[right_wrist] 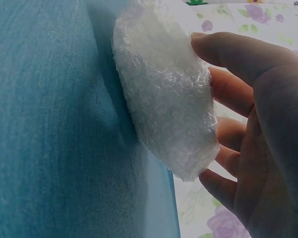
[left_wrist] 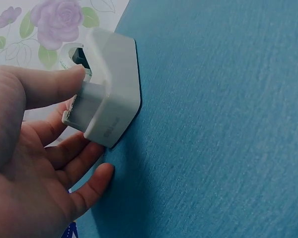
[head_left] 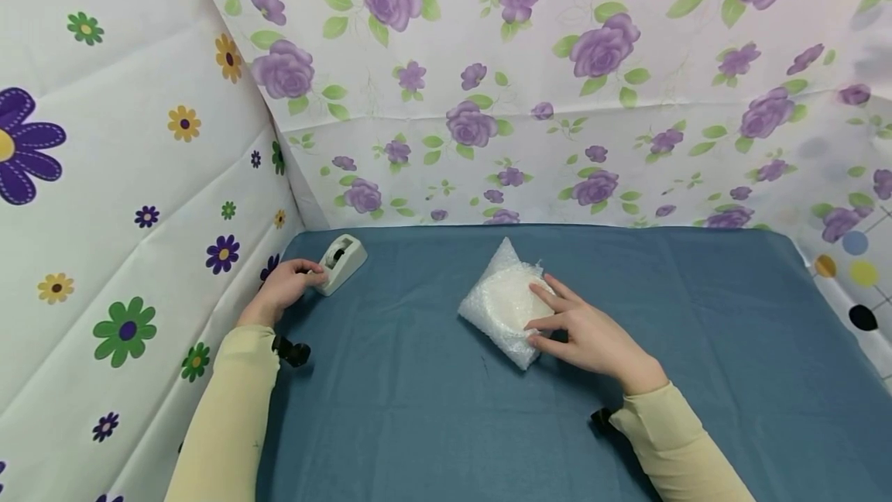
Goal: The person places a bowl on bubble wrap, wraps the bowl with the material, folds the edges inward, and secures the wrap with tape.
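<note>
At the back left of the table stands a white tape dispenser (head_left: 343, 263) with a small roll in it. My left hand (head_left: 287, 285) is at its front end, near the serrated cutter (left_wrist: 72, 106); the thumb lies over this end and the fingers reach round beneath it. Whether a strip of tape lies between them cannot be made out. A bubble-wrapped package (head_left: 498, 304) with a pale round thing inside lies near the table's middle. My right hand (head_left: 588, 335) rests on its right side with fingers spread and fairly straight, not wrapped round it.
A blue cloth (head_left: 418, 424) covers the table. Floral sheets hang along the back (head_left: 446, 60) and left side (head_left: 139, 177), with a dotted sheet (head_left: 857, 300) at the right. Each wrist wears a small black camera (head_left: 293, 351).
</note>
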A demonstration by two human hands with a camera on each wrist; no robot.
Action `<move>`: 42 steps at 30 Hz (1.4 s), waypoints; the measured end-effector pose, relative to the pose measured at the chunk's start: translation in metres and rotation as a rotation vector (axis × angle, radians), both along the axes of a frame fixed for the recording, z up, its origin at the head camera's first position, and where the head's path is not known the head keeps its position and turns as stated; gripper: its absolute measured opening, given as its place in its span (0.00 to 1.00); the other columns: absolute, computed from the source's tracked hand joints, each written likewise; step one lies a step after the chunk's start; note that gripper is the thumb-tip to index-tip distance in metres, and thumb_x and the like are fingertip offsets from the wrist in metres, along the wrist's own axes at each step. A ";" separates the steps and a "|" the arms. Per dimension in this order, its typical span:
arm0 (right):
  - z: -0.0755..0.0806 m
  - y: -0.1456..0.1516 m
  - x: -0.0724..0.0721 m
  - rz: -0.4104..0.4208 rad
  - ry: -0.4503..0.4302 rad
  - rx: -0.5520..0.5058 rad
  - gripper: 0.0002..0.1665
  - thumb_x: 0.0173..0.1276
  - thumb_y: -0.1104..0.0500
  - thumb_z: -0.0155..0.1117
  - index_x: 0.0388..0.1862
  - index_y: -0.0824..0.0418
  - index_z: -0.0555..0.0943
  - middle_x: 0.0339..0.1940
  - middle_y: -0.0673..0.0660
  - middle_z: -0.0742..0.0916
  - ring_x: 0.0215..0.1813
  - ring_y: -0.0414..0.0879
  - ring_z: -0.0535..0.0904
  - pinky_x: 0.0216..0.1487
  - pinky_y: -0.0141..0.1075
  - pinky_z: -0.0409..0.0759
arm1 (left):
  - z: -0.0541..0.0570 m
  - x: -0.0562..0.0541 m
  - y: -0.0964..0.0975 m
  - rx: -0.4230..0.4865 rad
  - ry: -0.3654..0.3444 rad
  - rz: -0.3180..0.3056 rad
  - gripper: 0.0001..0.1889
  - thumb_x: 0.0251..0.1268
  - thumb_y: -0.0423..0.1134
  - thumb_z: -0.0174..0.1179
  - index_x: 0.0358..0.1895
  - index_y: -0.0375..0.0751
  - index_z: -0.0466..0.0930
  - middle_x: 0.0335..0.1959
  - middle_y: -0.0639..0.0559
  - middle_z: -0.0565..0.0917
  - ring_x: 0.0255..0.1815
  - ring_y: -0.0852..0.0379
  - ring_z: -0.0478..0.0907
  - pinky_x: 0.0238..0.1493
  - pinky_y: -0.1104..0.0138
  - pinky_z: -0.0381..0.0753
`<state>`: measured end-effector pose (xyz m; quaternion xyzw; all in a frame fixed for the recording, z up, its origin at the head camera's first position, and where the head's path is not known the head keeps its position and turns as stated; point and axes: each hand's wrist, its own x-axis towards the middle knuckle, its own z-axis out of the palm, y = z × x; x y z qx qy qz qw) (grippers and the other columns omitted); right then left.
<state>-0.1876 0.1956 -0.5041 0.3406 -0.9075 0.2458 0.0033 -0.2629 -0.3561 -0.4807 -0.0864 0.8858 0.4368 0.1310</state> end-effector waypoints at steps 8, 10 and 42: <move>0.000 0.000 0.000 0.000 -0.003 0.005 0.23 0.79 0.37 0.66 0.60 0.47 0.92 0.86 0.55 0.66 0.89 0.59 0.49 0.68 0.57 0.78 | 0.004 -0.001 0.004 -0.080 0.002 0.021 0.17 0.81 0.44 0.62 0.57 0.34 0.77 0.64 0.33 0.76 0.56 0.40 0.71 0.54 0.52 0.73; 0.000 0.000 0.001 0.000 -0.001 0.001 0.22 0.79 0.37 0.66 0.59 0.47 0.92 0.86 0.55 0.66 0.89 0.59 0.49 0.67 0.57 0.78 | 0.006 -0.002 0.006 -0.109 -0.013 0.024 0.16 0.80 0.44 0.62 0.56 0.34 0.77 0.63 0.34 0.76 0.55 0.40 0.72 0.53 0.53 0.73; 0.003 -0.001 0.001 0.004 -0.018 -0.001 0.21 0.79 0.39 0.67 0.60 0.47 0.91 0.87 0.55 0.66 0.89 0.59 0.48 0.68 0.57 0.77 | 0.031 0.007 0.032 -0.374 0.077 0.153 0.21 0.84 0.50 0.54 0.47 0.31 0.84 0.40 0.38 0.85 0.36 0.45 0.83 0.39 0.54 0.82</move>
